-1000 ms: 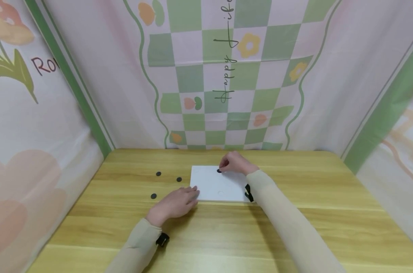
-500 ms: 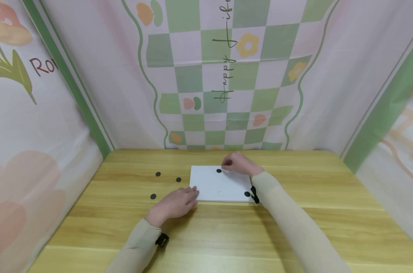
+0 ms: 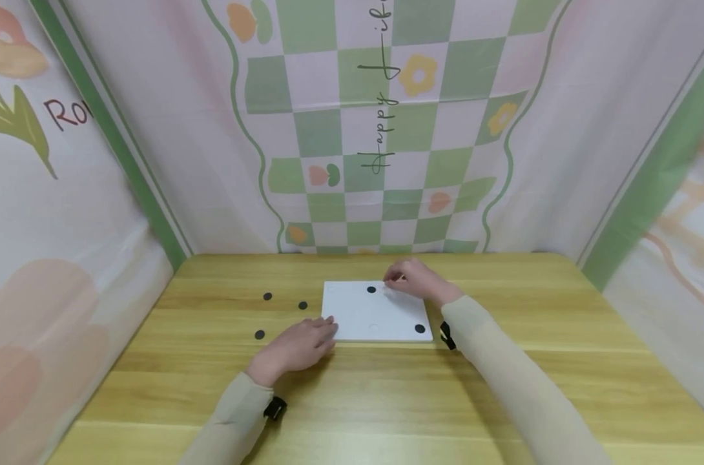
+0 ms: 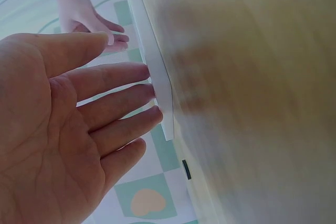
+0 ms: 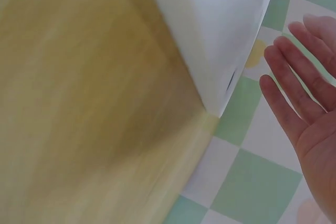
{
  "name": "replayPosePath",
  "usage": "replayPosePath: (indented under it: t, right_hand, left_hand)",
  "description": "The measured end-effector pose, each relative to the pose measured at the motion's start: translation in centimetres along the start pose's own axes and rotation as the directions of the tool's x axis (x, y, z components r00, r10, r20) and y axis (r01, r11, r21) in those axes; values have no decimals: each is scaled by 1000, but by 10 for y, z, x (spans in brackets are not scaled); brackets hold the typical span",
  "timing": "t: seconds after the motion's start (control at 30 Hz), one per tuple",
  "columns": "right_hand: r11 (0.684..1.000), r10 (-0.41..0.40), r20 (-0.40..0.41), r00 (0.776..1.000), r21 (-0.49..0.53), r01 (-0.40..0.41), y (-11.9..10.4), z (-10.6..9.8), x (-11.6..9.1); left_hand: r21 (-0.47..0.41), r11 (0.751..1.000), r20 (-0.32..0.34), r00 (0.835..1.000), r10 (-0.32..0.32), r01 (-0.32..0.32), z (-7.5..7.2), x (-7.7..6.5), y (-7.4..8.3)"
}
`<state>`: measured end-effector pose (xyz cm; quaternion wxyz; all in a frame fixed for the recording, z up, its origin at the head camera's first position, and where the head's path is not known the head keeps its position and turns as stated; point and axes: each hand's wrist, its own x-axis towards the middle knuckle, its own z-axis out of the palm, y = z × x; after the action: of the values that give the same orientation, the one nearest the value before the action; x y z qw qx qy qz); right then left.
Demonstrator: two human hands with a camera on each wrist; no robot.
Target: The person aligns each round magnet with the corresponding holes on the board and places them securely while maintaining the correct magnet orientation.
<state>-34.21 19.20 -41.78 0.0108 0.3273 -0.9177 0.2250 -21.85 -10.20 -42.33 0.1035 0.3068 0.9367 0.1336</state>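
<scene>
A thin white board [image 3: 352,313] lies on the wooden table in the head view. One black disc [image 3: 371,290] sits near its far edge, another black disc [image 3: 420,329] at its near right corner. Faint round outlines mark the board. My left hand [image 3: 300,343] touches the board's near left corner with fairly straight fingertips; its left wrist view shows them against the board's edge [image 4: 161,85]. My right hand [image 3: 418,282] hovers over the far right part, beside the far disc. Its fingers [image 5: 294,80] are loose and hold nothing in the right wrist view.
Left of the board, several loose black discs lie on the table [image 3: 352,400]: one disc [image 3: 267,296] at the back, one disc [image 3: 302,305] nearer the board, one disc [image 3: 259,334] in front. A patterned cloth [image 3: 366,129] hangs behind the table.
My right hand has let go of the black disc at the board's far edge and moved right. The disc at the near right corner has come into full view. The left hand stays put.
</scene>
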Motion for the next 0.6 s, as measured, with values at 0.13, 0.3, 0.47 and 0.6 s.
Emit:
replayPosePath:
  t: [0.13, 0.3, 0.47, 0.6]
  right_hand:
    - [1000, -19, -13, 1000, -7, 19, 2, 0, -7]
    - [999, -41, -26, 999, -24, 40, 6, 2, -14]
    - [999, -32, -19, 999, -31, 31, 5, 1, -21]
    - [999, -5, -10, 1000, -41, 4, 3, -1, -27]
  left_hand:
    - [8, 1000, -1, 1000, -1, 1, 0, 0, 0]
    - [7, 1000, -4, 1000, -2, 2, 0, 0, 1]
    - [4, 1000, -8, 1000, 4, -3, 1, 0, 0]
    - [7, 1000, -9, 1000, 6, -6, 1, 0, 0]
